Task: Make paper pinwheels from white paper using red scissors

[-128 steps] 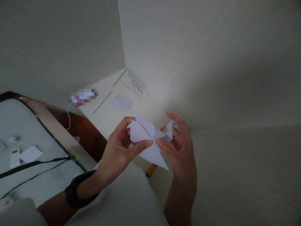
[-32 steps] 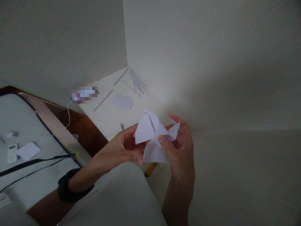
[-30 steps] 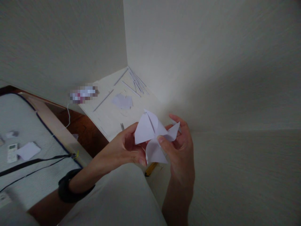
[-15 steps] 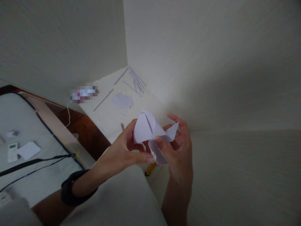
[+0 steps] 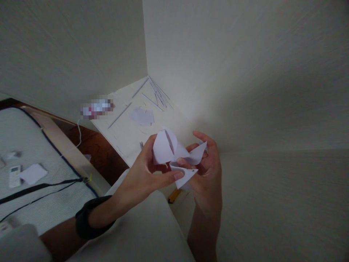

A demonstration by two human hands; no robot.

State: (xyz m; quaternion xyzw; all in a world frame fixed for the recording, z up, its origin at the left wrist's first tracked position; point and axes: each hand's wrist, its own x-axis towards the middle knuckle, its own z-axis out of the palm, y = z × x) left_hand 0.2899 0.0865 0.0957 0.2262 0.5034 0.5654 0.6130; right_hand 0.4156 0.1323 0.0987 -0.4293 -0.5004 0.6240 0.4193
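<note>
You are holding a folded white paper piece (image 5: 174,154) up in front of you, above the white table (image 5: 122,127). Your left hand (image 5: 141,174) is pinching its lower flap, while your right hand (image 5: 205,171) is gripping its right-hand flaps from behind.

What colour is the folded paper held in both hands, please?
White, plain; the folded paper shows best in the head view.
</note>
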